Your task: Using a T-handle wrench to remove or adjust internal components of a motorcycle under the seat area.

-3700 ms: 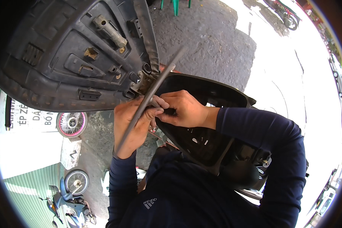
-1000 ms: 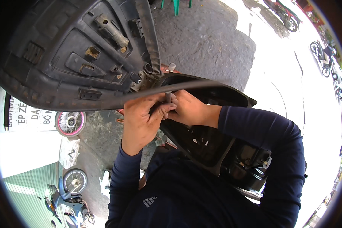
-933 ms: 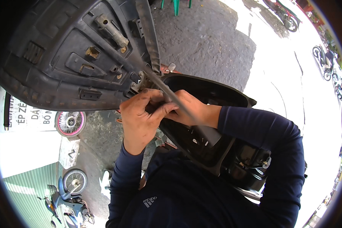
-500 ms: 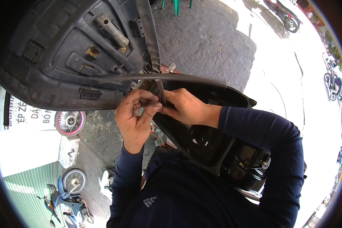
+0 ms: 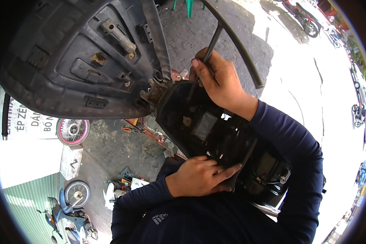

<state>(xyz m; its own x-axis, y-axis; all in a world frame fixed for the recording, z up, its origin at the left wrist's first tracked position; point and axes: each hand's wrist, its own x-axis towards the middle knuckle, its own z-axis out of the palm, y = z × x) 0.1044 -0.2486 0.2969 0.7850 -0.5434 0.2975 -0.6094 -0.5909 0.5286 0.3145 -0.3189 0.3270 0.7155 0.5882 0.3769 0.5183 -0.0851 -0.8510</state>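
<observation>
My right hand [image 5: 221, 79] is closed around the shaft of a dark T-handle wrench [image 5: 215, 40]. The long crossbar points up toward the camera, and the lower end of the shaft reaches down into a black under-seat storage box [image 5: 177, 116] on a motorbike. Whether its tip sits on a fastener cannot be made out. My left hand [image 5: 201, 177] lies along the box's near edge, index finger stretched out, holding nothing. The raised seat [image 5: 73, 91] stands to the left with its ribbed underside showing, joined at a metal hinge [image 5: 154, 94].
Right of the box is a glossy black part [image 5: 266, 175] of the motorbike. A pink-rimmed wheel [image 5: 73, 131] and a parked blue motorbike [image 5: 73, 219] are at the left. Orange-handled pliers [image 5: 127, 129] lie below the seat. Green stool legs [image 5: 189, 8] show at the top.
My right hand has moved the wrench from the hinge area to over the box and tilted it upright. My left hand has left the wrench and come down to the box's near edge.
</observation>
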